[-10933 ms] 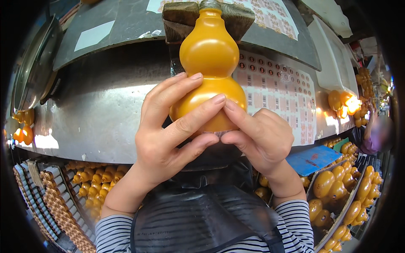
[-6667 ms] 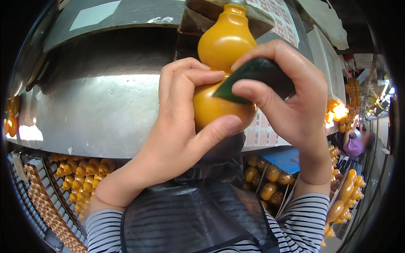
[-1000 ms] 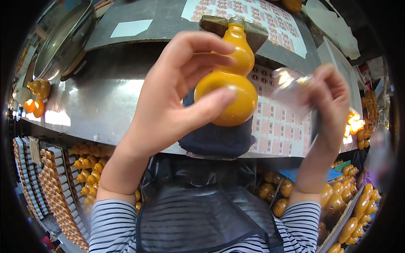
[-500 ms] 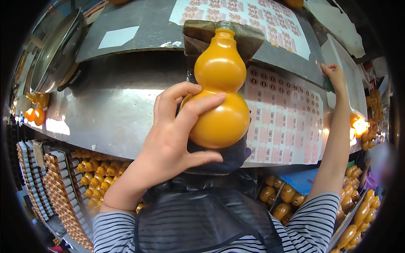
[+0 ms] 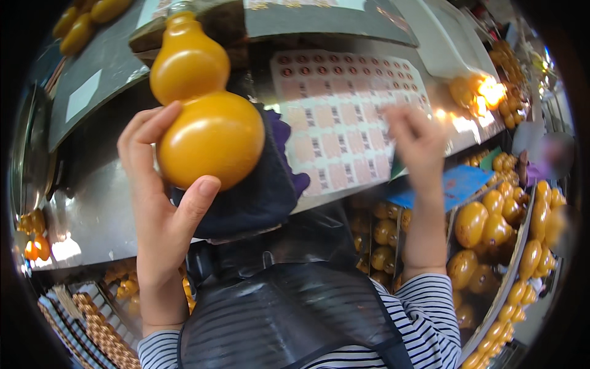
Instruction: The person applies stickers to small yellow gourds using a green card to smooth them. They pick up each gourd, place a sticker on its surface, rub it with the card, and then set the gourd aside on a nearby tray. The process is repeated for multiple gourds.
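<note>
My left hand [image 5: 153,166] grips a glossy yellow gourd-shaped bottle [image 5: 209,138] by its lower bulb, thumb at the bottom and fingers along the left side. Its narrow, clear-looking mouth points away from me over a wooden block [image 5: 144,40]. Beneath the lower bulb lies a dark cloth pad [image 5: 264,200] with a purple scalloped edge. My right hand [image 5: 421,138] is blurred, its fingers curled together over the right side of a printed sticker sheet [image 5: 344,129]. A dark green piece [image 5: 397,167] shows just below those fingers; whether they hold it is unclear.
A grey board [image 5: 92,52] with a white paper lies at the far left. At the far right stands a white tray [image 5: 433,37]. Boxes of yellow gourds [image 5: 482,224] and a blue sheet [image 5: 442,186] sit right of my lap; a metal pan [image 5: 27,147] is at the left edge.
My right hand has come from the far board's right edge back over the sticker sheet, fingers curled. My left hand still holds the bottle, now further left in view as the view has turned.
</note>
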